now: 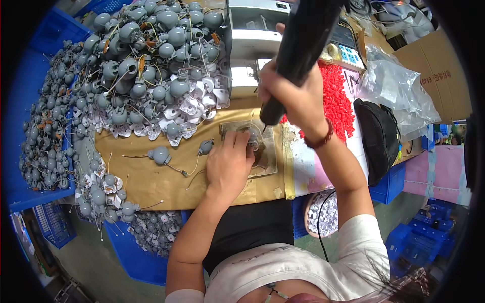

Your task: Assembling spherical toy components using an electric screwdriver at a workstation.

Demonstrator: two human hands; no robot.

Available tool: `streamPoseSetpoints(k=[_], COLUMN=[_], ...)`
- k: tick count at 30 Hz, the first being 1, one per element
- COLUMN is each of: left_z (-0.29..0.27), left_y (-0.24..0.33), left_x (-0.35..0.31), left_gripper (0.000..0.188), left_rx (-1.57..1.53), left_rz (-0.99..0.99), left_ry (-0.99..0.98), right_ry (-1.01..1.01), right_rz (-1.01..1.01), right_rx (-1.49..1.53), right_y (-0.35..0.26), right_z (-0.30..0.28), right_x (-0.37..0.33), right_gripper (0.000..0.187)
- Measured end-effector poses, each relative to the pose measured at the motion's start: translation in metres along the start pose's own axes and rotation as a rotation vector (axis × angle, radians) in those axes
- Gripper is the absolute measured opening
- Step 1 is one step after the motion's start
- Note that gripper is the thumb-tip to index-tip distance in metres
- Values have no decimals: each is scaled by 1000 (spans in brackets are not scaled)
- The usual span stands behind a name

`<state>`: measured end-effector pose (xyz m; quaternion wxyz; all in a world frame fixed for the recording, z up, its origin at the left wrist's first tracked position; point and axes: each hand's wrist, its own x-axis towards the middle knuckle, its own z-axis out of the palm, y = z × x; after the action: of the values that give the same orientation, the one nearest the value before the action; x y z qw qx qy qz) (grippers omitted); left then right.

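Note:
My right hand is wrapped round a black electric screwdriver, whose thin bit points down just right of a small grey rounded part. I cannot tell whether the bit touches anything. Fingers of my left hand are bent over that part and press it on a square work plate; they hide some of it. Left of this hand lie a small grey ball-shaped part and a larger grey ball-shaped part with wires, both on the brown-gold table cover.
Grey ball-shaped parts with wires and white pieces are heaped at the far left, beside a blue bin. Small red pieces lie right of my right hand. Farther right are a black pouch, clear plastic bags and a cardboard box.

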<state>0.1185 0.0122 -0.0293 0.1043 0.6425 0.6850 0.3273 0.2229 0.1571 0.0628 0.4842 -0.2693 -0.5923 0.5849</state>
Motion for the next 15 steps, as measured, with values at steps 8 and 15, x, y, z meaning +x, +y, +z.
streamPoseSetpoints(k=[8,15], left_z=[3,1], left_y=[-1,-2], left_x=[-2,-2], left_gripper=[30,27], left_rx=[17,-12], left_rz=[-1,-2], left_ry=[-16,-12], right_ry=[-72,-118], right_rz=[-35,-81], right_rx=[37,-42], right_y=[7,10], right_z=[10,11], right_x=[-44,-49], right_gripper=[27,28])
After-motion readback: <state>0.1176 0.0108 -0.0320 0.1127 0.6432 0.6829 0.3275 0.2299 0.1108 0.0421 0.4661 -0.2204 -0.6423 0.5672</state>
